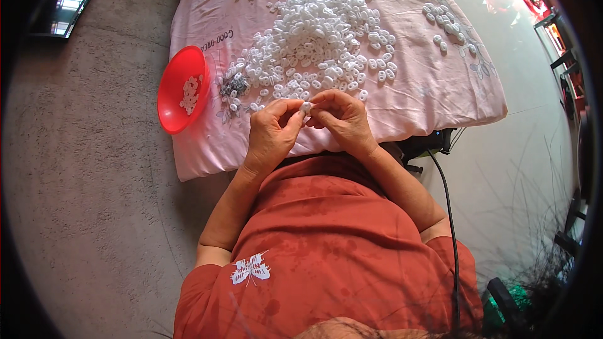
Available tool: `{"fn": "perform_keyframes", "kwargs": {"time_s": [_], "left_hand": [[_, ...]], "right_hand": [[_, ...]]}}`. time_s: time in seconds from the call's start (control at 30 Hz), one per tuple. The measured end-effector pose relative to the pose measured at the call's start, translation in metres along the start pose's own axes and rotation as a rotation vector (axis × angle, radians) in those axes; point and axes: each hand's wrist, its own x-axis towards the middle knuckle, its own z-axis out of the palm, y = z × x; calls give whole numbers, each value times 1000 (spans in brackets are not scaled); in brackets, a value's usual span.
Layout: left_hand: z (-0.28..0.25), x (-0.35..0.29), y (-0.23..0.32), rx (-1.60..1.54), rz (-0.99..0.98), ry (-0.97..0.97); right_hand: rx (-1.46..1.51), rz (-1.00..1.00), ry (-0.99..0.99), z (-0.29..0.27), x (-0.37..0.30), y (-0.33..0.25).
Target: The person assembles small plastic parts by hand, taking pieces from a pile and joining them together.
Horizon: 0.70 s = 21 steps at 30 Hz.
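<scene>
Both hands, left hand [271, 130] and right hand [342, 119], are pinching one small white piece [306, 107] between their fingers, at six o'clock of the white pile [320, 31]; a red bowl [178, 91] is sitting at nine o'clock.

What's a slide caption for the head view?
Both hands pinch a small white piece beside a white pile and red bowl.

You can't make out the small white piece [306, 107] pinched between your left hand [271, 133] and right hand [342, 120]; fingertips cover most of it. The white heap [320, 31] runs off the top edge. The pieces in the red bowl [173, 91] are too small to tell apart.
</scene>
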Motion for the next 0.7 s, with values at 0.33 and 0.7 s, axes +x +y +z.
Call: {"fn": "perform_keyframes", "kwargs": {"time_s": [0.33, 0.7], "left_hand": [[-2, 2, 2, -37, 18, -46], [0, 3, 6, 181, 192, -3]], "right_hand": [[31, -2, 3, -1, 0, 4], [-39, -27, 58, 4, -1, 2]]}}
